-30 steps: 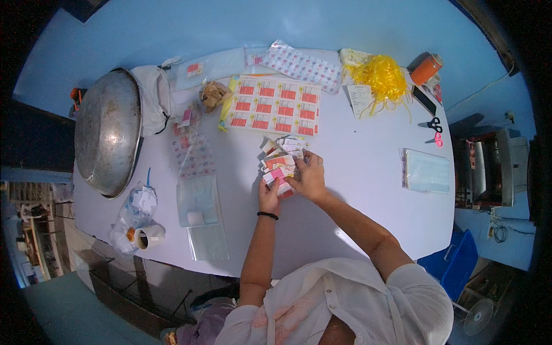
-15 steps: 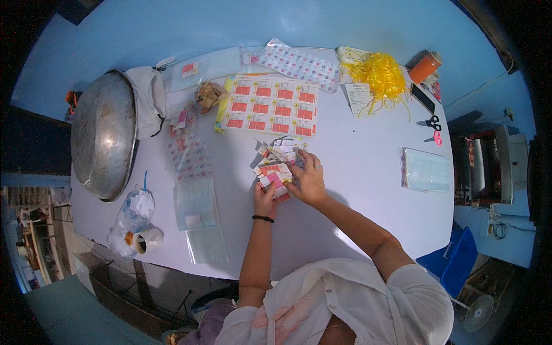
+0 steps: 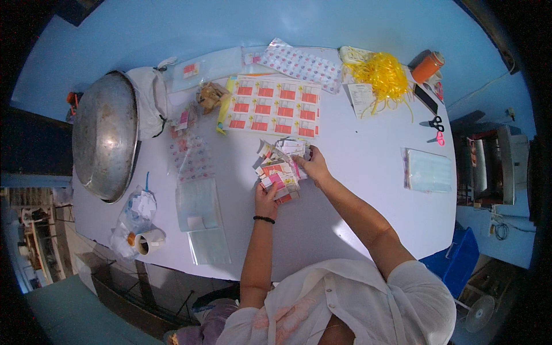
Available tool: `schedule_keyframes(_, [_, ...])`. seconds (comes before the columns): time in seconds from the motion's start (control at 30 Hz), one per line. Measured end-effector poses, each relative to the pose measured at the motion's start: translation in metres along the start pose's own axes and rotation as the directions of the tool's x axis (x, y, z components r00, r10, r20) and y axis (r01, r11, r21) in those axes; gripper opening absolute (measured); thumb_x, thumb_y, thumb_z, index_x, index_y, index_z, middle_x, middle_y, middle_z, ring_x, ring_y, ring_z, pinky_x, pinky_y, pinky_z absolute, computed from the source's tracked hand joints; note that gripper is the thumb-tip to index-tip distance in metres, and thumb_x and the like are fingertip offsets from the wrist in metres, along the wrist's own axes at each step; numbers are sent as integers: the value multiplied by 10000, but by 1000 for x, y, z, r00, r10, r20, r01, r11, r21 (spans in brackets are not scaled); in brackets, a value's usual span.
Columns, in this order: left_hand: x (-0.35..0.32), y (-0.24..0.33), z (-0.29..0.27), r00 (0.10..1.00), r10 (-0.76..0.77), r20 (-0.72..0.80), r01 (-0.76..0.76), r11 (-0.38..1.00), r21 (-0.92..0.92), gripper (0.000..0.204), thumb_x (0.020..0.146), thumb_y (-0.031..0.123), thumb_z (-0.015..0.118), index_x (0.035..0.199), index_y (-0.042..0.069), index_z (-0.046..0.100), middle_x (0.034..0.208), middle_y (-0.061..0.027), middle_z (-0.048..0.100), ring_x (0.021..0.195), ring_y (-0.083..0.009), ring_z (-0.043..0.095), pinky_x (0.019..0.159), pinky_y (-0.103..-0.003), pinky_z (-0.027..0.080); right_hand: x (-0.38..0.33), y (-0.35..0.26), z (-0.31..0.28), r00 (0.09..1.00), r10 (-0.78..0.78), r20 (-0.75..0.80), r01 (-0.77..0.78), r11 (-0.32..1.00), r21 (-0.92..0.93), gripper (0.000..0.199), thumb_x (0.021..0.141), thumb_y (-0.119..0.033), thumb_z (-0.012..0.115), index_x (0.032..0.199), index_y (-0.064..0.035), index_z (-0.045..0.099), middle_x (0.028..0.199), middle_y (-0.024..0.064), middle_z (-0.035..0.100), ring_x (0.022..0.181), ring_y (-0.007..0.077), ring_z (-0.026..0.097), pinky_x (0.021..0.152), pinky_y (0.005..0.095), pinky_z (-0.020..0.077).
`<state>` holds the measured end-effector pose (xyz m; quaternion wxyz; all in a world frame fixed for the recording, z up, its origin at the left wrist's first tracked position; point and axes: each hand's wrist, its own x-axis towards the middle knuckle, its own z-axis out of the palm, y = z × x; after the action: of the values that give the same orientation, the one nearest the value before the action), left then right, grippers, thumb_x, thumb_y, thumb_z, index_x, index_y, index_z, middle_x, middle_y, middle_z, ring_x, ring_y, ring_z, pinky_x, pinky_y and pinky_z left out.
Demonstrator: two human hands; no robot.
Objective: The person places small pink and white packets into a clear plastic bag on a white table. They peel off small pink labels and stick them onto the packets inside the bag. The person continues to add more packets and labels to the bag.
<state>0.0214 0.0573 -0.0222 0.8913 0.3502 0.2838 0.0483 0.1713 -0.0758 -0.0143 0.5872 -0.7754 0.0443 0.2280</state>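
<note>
My left hand [image 3: 265, 201] grips a loose stack of small printed labels [image 3: 278, 174], white with red, pink and yellow, its thumb lying over the top ones. Close by on the right, the fingers of my right hand [image 3: 315, 165] are closed on the edge of more labels [image 3: 294, 148], mostly white, which spread out untidily at the far side. Which labels rest on the table and which are lifted is hard to make out. Beyond both hands lies an uncut sheet [image 3: 273, 109] printed with rows of red and white labels.
On the left stand a large metal basin [image 3: 106, 135] and a mug [image 3: 150, 241], with clear plastic sleeves [image 3: 198, 207] nearer me. Yellow ribbon [image 3: 379, 77], an orange thread spool [image 3: 428, 66], a phone [image 3: 425, 99], scissors [image 3: 436, 123] and a sleeve stack [image 3: 428, 171] lie right.
My right hand has shifted from over the left-hand stack to the right edge of the far labels and closed on them. My left hand keeps its grip in nearly the same place.
</note>
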Motion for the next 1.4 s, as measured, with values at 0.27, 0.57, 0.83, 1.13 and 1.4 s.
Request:
schedule_keyframes(0.27, [2,10,-7,997,-67,37,64,996,69,368,993,108,563,1346,81,460,1262,-138,626,1068,-284,684,791,-471,639,3,-11,1,978,19,206,-28,999,42,581,825,-54,751,1333,93,509,1259,179,636,1104,236,638,949,344,511])
schedule_keyframes(0.57, [-7,24,-7,980,-127,152,116,990,81,436,995,133,557,1399,110,395,1305,-143,599,1133,-314,652,828,-511,616,-15,-28,2,952,-101,289,22,964,267,585,808,20,744,1339,38,497,1235,139,643,1102,208,638,958,334,515])
schedule_keyframes(0.83, [-10,28,-25,968,-146,204,161,985,-62,523,966,119,588,1434,126,355,1315,-156,589,1154,-348,636,837,-527,610,-20,-35,-7,898,-126,421,-6,955,297,628,805,26,746,1377,6,488,1265,108,633,1170,181,593,1020,318,467])
schedule_keyframes(1.13, [-9,22,-28,975,-106,195,116,992,-40,511,960,108,599,1427,111,391,1308,-166,598,1153,-359,636,840,-539,604,-23,-38,4,877,-261,403,172,955,243,743,768,10,733,1417,58,377,1293,139,591,1191,221,583,1041,347,455])
schedule_keyframes(1.4, [-8,22,-28,972,-89,219,106,992,-69,506,961,110,597,1424,108,393,1310,-169,596,1141,-359,641,841,-545,601,-24,-45,3,880,-228,418,142,963,228,704,795,4,733,1418,36,407,1293,136,602,1199,212,579,1048,348,442])
